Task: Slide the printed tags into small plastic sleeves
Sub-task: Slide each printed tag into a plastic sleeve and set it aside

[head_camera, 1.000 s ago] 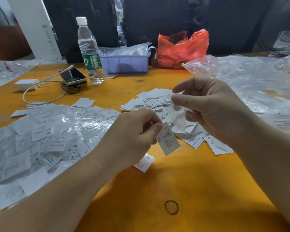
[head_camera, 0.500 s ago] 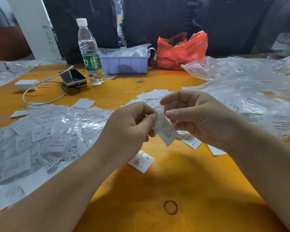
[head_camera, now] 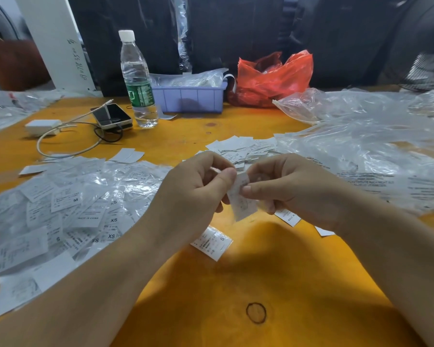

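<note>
A: What lies at the left of the orange table [head_camera: 298, 271]?

B: A heap of white printed tags in clear plastic sleeves [head_camera: 68, 211], size letters showing. Behind it stand a white-capped clear water bottle [head_camera: 137, 81] and a lilac plastic bin [head_camera: 189, 97].

A: And in the middle?

B: The left hand [head_camera: 193, 189] pinches the top of a white printed tag [head_camera: 241, 199] between thumb and fingers. The right hand [head_camera: 293, 186] pinches the same tag from the other side, just above the table. I can't tell whether a sleeve is round it.

A: Further right?

B: A loose pile of bare white tags [head_camera: 238, 149], then crumpled clear plastic bags [head_camera: 366, 146].
</note>
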